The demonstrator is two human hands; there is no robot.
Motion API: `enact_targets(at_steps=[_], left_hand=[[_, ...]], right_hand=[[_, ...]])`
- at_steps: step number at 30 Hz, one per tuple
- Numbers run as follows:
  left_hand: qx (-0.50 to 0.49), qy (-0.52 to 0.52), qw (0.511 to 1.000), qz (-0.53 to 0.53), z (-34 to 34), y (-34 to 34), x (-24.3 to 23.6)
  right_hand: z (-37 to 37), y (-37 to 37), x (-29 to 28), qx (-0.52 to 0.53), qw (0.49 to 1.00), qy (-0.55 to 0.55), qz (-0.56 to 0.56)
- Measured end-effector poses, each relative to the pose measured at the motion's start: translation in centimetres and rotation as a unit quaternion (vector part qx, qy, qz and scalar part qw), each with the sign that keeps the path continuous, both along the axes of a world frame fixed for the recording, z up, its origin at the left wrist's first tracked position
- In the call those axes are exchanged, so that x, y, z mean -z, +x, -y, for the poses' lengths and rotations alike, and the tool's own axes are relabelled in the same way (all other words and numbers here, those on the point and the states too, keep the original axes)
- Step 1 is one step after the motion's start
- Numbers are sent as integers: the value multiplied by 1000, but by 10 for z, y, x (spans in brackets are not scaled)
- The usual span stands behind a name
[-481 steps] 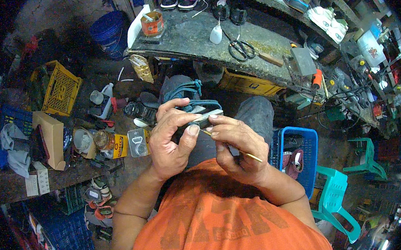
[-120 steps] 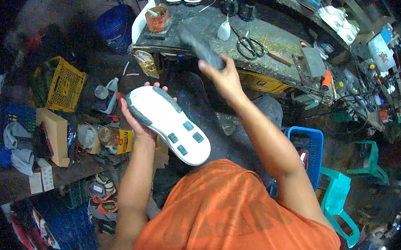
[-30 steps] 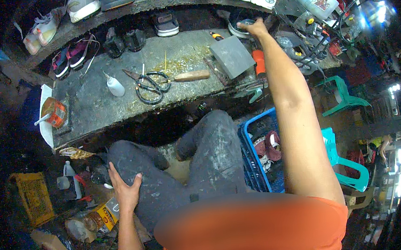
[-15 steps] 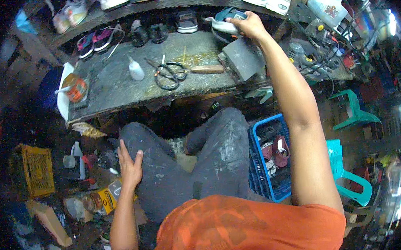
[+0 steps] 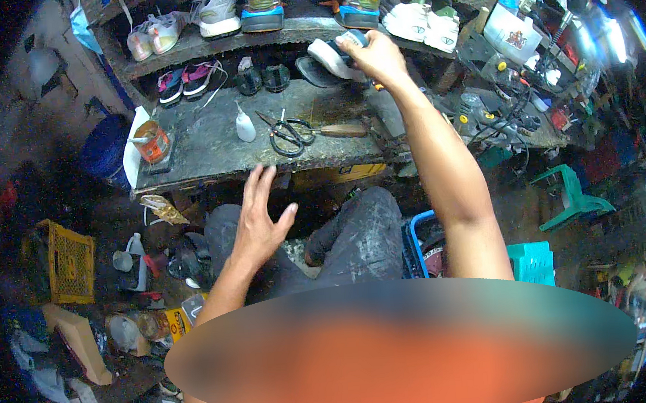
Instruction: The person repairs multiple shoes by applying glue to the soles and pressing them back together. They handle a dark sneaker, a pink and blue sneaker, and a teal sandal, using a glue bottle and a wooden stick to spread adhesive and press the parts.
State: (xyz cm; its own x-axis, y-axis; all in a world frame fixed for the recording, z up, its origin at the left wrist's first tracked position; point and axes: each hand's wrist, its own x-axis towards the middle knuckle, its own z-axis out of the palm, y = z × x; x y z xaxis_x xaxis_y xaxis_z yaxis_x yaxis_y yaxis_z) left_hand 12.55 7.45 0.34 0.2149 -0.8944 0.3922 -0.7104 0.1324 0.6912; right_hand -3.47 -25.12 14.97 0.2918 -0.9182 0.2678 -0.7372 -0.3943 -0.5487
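Note:
My right hand (image 5: 381, 61) reaches to the back of the workbench, its fingers closed on a teal shoe with a white sole (image 5: 334, 58). The shoe is tilted, and my fingers hide part of it. Just left of it and below lies a dark, flat, sole-like piece (image 5: 317, 73). My left hand (image 5: 260, 224) hangs empty over my left thigh near the bench's front edge, fingers spread. On the bench ahead of it are black-handled scissors (image 5: 288, 138), a wooden-handled tool (image 5: 342, 131) and a small white squeeze bottle (image 5: 245, 126).
Several shoes, among them white sneakers (image 5: 421, 24), line the shelf (image 5: 296, 31) above the bench. Black-and-pink shoes (image 5: 186, 81) stand beneath it. An orange-labelled jar (image 5: 153, 143) sits at the bench's left end. Cables (image 5: 507, 102) tangle at the right. A blue basket (image 5: 415, 249) stands beside my right leg.
My left hand has risen from my thigh toward the bench. My right hand has drawn the teal shoe a little leftward and tilted it. The whole view has shifted with my head.

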Motion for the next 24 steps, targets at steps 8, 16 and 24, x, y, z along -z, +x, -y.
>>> enact_targets(at_steps=[8, 16, 24], left_hand=[[136, -247, 960, -3, 13, 39, -126], [18, 28, 971, -236, -69, 34, -92], [-10, 44, 969, -241, -107, 52, -42]], right_hand=[[-146, -30, -71, -358, 911, 119, 169], [-64, 40, 70, -140, 985, 98, -18], [-16, 92, 148, -40, 963, 60, -258]])
